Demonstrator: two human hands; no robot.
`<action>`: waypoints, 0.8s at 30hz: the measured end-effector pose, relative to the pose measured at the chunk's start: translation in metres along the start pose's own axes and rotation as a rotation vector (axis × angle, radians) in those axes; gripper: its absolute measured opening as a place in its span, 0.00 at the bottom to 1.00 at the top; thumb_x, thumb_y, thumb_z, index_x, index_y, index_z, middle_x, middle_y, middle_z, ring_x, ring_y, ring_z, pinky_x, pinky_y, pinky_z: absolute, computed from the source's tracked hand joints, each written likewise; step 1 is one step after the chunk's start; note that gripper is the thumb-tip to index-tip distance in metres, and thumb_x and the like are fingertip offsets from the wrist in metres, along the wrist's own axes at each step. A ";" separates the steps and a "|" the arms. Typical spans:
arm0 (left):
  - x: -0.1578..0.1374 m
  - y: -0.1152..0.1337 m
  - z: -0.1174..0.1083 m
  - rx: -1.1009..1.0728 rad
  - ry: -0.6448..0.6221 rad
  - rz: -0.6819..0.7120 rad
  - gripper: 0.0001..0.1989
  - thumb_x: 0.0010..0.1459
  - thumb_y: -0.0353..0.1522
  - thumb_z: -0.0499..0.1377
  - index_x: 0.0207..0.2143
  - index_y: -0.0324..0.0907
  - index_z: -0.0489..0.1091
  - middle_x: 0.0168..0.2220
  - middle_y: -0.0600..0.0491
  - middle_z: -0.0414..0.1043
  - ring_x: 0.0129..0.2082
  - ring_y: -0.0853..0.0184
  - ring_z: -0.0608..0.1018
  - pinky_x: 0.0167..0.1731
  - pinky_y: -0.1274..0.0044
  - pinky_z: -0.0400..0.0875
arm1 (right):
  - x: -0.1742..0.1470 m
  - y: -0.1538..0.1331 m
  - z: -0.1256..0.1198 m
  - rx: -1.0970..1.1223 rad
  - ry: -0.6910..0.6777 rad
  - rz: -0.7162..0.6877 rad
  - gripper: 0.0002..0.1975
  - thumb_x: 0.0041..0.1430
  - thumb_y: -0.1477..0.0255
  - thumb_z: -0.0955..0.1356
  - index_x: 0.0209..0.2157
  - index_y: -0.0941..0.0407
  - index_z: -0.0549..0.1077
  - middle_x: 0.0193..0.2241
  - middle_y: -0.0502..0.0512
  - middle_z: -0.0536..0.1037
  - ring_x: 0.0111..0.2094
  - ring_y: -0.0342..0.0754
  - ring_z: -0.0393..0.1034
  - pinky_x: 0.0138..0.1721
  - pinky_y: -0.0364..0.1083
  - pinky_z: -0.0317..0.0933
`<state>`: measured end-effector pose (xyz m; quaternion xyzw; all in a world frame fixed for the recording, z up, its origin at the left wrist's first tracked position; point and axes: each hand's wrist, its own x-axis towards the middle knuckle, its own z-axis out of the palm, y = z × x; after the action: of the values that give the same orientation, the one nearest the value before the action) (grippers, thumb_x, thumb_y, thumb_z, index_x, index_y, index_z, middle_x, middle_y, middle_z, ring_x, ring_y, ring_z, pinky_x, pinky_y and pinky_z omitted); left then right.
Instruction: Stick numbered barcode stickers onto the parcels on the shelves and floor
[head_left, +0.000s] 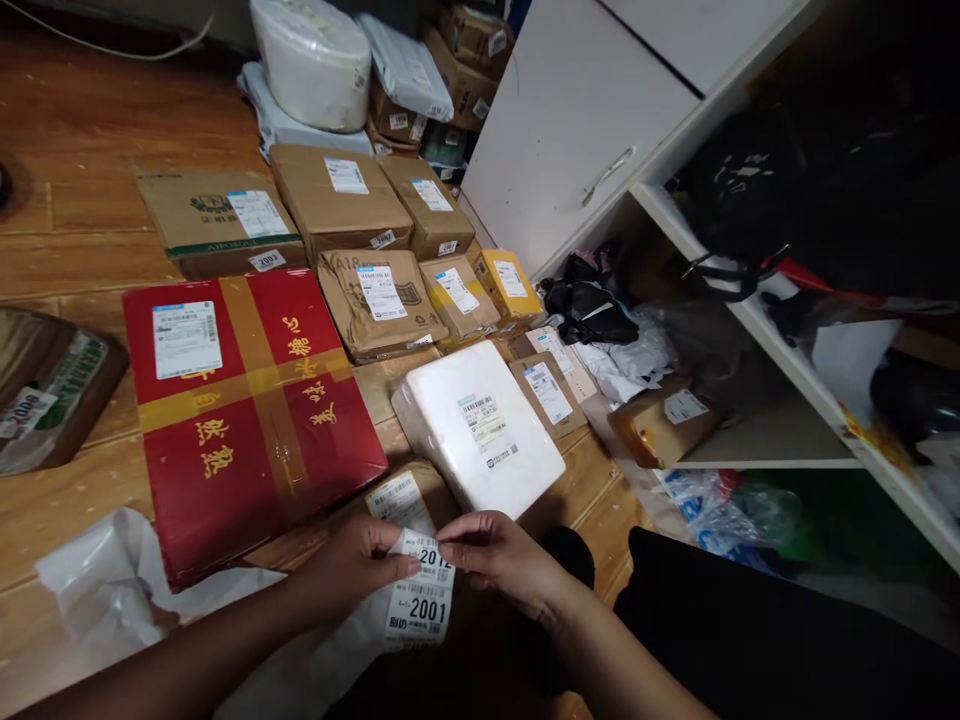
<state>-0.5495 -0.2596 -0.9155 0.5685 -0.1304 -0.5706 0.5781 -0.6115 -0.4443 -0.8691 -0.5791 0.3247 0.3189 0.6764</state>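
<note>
A strip of white printed labels [417, 607] hangs between my two hands, with the numbers 2012 and 2001 readable on it. My left hand [367, 560] pinches its upper left edge between thumb and fingers. At the upper right corner, my right hand [487, 560] pinches the same strip. Just beyond the fingers lies a small brown parcel [424, 490] with a shipping label, partly covered by my hands. A white foam box [517, 440] with a printed label stands a little farther off to the right. Left of my hands is a large red carton [180, 440] with tan tape.
Several brown cardboard boxes [300, 195] stand in rows on the wooden floor [75, 230]. A round white wrapped package [315, 70] is at the back. White shelving [679, 225] with bags and parcels runs along the right. A numbered parcel [71, 390] lies far left.
</note>
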 end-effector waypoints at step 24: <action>-0.008 -0.002 -0.015 1.099 -0.241 -0.004 0.03 0.40 0.30 0.63 0.20 0.40 0.74 0.16 0.55 0.65 0.19 0.67 0.67 0.20 0.76 0.52 | -0.003 0.092 -0.049 -0.490 0.191 -0.012 0.05 0.34 0.74 0.72 0.13 0.56 0.73 0.13 0.49 0.70 0.18 0.44 0.63 0.23 0.45 0.57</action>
<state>-0.5411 -0.2443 -0.9180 0.7169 -0.4727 -0.4809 0.1770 -0.6908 -0.4817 -0.9259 -0.7551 0.2966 0.3280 0.4840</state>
